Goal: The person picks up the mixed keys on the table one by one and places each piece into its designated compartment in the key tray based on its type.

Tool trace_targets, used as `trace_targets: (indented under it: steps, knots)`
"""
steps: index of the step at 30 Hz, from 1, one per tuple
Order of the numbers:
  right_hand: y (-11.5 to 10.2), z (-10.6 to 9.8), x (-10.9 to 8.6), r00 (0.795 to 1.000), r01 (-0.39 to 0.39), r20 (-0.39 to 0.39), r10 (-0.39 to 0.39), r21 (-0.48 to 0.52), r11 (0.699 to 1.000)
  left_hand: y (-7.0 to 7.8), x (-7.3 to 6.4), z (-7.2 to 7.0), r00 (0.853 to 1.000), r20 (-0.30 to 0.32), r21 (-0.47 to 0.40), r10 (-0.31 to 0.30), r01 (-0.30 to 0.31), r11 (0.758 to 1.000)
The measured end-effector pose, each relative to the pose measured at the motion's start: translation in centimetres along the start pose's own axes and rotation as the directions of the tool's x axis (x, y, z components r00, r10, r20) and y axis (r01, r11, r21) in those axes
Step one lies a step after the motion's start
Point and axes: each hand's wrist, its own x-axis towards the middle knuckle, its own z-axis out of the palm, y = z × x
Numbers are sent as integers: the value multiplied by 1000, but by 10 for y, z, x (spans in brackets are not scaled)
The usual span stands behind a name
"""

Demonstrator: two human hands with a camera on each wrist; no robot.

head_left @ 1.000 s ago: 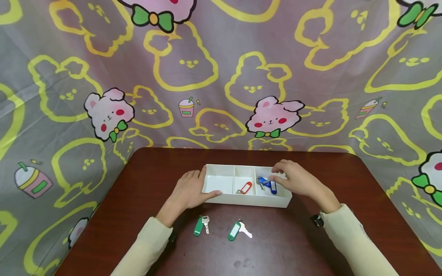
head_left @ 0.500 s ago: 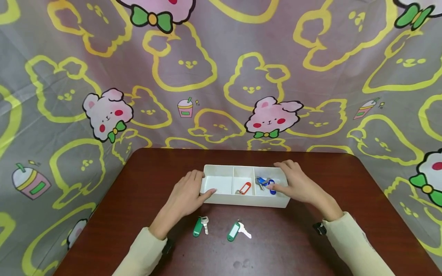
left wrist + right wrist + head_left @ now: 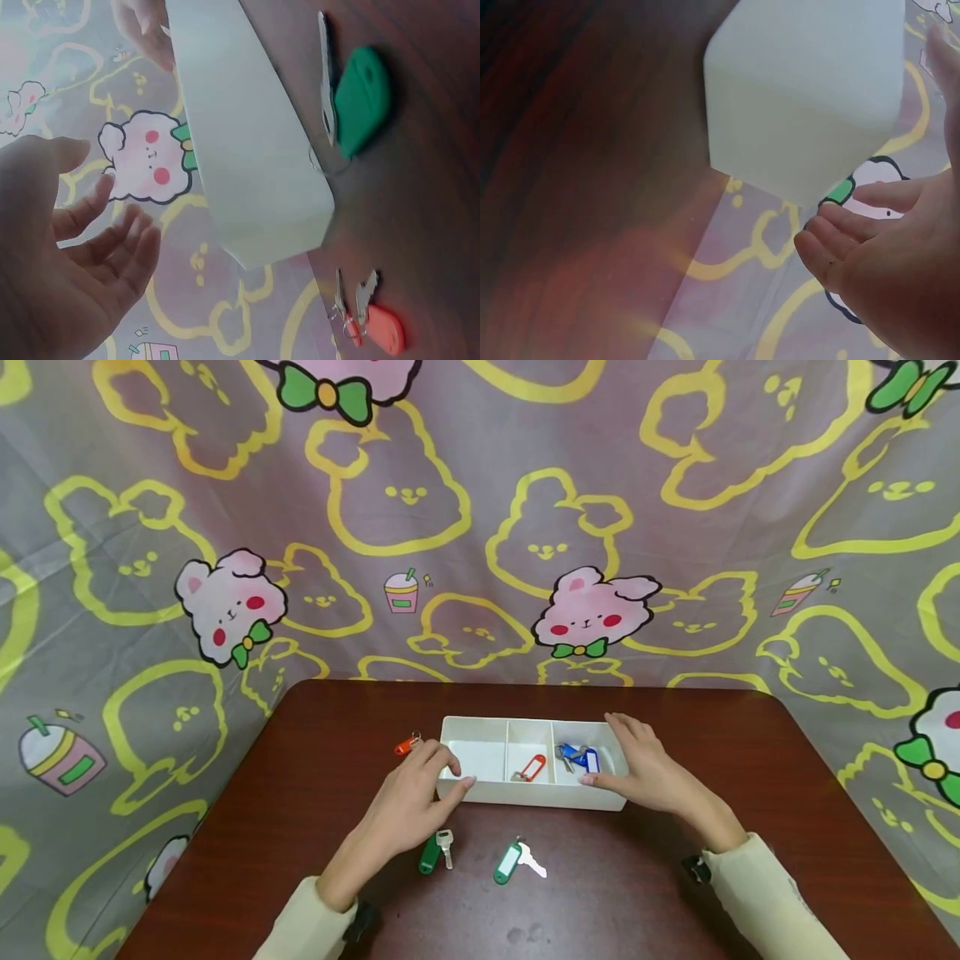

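White tray (image 3: pixel 528 794) sits mid-width on the table (image 3: pixel 615 893), toward the far edge. My left hand (image 3: pixel 410 800) is at its left end, right hand (image 3: pixel 656 772) at its right; fingers loose on both, nothing grasped. Green-tagged keys (image 3: pixel 507 863) lie on the tray's near side.

Pale cream long sleeves (image 3: pixel 776 897) ending in plain cuffs (image 3: pixel 731 853), with a small black device (image 3: pixel 697 869) beside each
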Motion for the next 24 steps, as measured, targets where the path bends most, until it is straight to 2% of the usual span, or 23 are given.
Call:
trace_targets:
  steps: [6,13,19,24]
  knots:
    - [1,5,0,1000,-4,-3,4,-27,1000,8,-7,1,999,-34,-90,38,-41,995]
    - [5,9,0,999,-22,30,24,-75,997,17,-11,4,998,-2,-141,68,-68,988]
    - [8,9,0,997,-47,50,56,-164,985,21,-13,10,992,44,-124,116,-110,986]
    - [9,12,1,998,-27,52,37,-178,984,25,-15,14,988,86,-84,125,-117,990]
